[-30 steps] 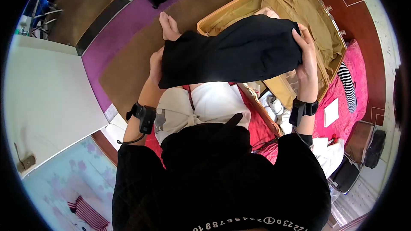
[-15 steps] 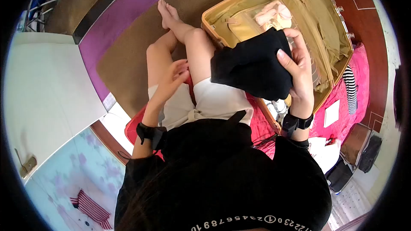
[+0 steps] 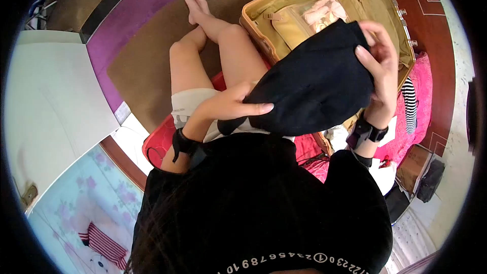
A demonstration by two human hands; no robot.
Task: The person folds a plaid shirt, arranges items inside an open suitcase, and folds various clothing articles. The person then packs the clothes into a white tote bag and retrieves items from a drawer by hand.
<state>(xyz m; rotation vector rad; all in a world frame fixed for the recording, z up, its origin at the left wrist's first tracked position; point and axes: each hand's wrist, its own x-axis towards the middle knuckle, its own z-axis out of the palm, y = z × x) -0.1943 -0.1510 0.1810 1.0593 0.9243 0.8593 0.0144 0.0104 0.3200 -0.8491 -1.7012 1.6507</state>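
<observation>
A folded black cloth (image 3: 314, 81) is stretched between my two hands above my lap. My left hand (image 3: 228, 104) grips its lower left end, the thumb lying on top and the other fingers hidden beneath. At the upper right end, my right hand (image 3: 379, 66) holds the cloth between thumb and fingers. Behind the cloth lies an open tan suitcase (image 3: 258, 25), partly covered by it. Inside the suitcase is a clear-topped tan pouch (image 3: 289, 25) with pale pink items (image 3: 324, 11).
A pink cloth (image 3: 423, 96) at the right bears a black-and-white striped item (image 3: 410, 106). Beyond it are a brown box (image 3: 415, 168) and a black bag (image 3: 431, 180). A white cabinet (image 3: 56, 101) stands at the left, and a red-striped item (image 3: 106, 243) lies lower left.
The black cloth was spread wide, then folded shorter in my right hand while my left hand let go. Now my left hand holds it again, and the cloth is wider than half a second ago.
</observation>
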